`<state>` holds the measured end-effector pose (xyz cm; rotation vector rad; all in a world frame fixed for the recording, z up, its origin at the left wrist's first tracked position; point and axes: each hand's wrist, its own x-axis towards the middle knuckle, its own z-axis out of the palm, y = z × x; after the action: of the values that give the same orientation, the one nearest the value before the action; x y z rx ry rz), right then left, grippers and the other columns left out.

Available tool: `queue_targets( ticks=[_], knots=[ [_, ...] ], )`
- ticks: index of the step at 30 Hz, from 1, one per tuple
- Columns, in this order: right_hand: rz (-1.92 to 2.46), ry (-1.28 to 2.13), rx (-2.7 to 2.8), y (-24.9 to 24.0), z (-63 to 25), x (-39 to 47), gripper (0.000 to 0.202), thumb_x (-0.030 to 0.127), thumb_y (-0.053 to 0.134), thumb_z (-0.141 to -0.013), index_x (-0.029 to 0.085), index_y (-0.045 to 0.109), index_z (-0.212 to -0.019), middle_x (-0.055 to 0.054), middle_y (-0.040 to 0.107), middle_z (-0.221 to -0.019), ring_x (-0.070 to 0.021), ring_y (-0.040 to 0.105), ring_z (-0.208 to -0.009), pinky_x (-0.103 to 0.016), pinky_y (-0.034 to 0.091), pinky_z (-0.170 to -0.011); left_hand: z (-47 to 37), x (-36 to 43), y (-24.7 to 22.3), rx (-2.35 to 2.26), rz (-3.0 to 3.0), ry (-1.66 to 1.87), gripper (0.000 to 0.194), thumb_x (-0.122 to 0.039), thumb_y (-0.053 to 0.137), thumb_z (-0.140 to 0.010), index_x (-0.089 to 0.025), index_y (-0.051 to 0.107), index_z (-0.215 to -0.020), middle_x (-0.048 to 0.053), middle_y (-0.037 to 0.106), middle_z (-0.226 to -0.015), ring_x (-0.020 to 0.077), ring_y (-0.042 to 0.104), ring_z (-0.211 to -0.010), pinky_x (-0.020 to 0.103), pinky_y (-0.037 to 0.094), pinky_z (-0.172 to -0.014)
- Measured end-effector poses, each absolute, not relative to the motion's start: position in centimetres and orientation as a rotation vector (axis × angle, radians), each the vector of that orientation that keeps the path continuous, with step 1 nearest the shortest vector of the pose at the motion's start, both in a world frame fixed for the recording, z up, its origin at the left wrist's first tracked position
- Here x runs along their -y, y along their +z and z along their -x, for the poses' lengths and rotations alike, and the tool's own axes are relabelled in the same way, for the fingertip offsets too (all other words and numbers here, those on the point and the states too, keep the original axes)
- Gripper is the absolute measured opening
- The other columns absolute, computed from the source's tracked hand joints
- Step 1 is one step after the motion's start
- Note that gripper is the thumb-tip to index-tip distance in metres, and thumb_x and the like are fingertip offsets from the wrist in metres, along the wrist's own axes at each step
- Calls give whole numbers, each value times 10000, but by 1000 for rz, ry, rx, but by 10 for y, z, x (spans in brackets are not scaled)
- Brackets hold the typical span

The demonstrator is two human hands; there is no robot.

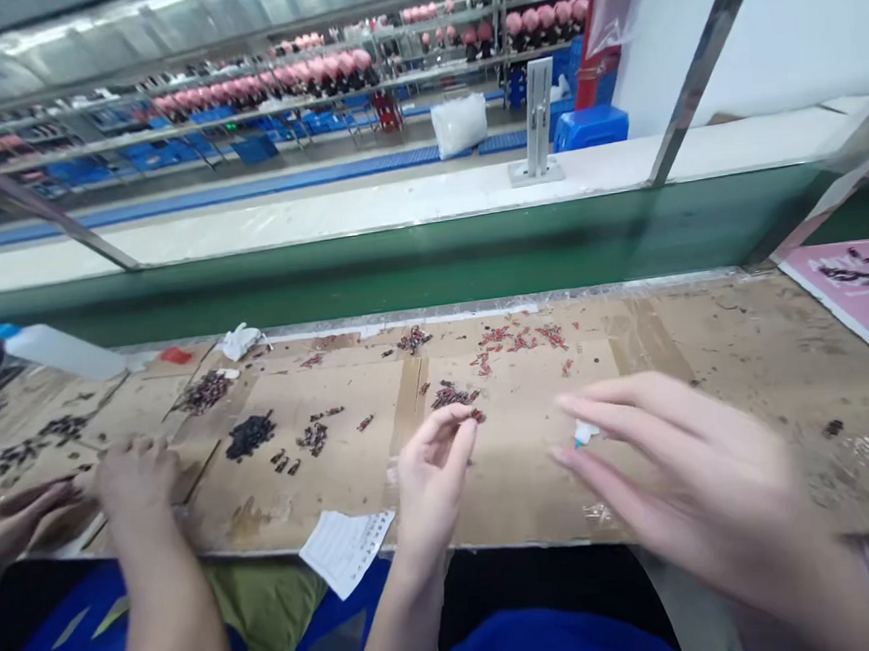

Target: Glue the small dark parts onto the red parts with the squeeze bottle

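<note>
Between the thumb and index finger of my left hand (431, 463) is a small red-and-black part (477, 415), pinched at the fingertips. My right hand (690, 466), smeared by motion, is raised to the right with its thumb and fingers apart. In that gap shows a small white piece with a blue tip (585, 434); whether the hand touches it I cannot tell. Just beyond my left fingertips lies a pile of dark red-and-black parts (451, 394). Farther back, loose red pieces (522, 339) are scattered on the cardboard-covered bench (522, 479).
At left a co-worker's hands (135, 479) work over the bench. Nearby are a black pile (250, 435), a dark red pile (206, 392) and a white bottle (64, 350). A paper slip (347, 548) overhangs the front edge. A green panel (400, 268) borders the back.
</note>
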<state>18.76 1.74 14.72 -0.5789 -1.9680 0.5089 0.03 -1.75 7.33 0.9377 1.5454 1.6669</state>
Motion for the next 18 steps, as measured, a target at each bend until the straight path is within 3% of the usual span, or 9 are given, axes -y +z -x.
queue_targets(
  ticks=[8,18],
  knots=[
    [583,785,1922,121,-148,-26,185,139,616,-855,223,720,-984,-58,746,-949,-164,715,-842,-290,612,-758,-26,33,91,-1490,-1013,1751,256,-425,691,-786,-185,672,-874,62,721,-885,198,692,-886,302,560,-842],
    [650,1040,1713,107,-147,-28,151,131,681,-800,233,741,-895,-24,745,-838,-144,693,-744,-271,586,-696,-28,34,85,-1399,-1026,1791,113,-262,667,-825,-177,686,-896,54,723,-909,168,691,-878,274,560,-843]
  ],
)
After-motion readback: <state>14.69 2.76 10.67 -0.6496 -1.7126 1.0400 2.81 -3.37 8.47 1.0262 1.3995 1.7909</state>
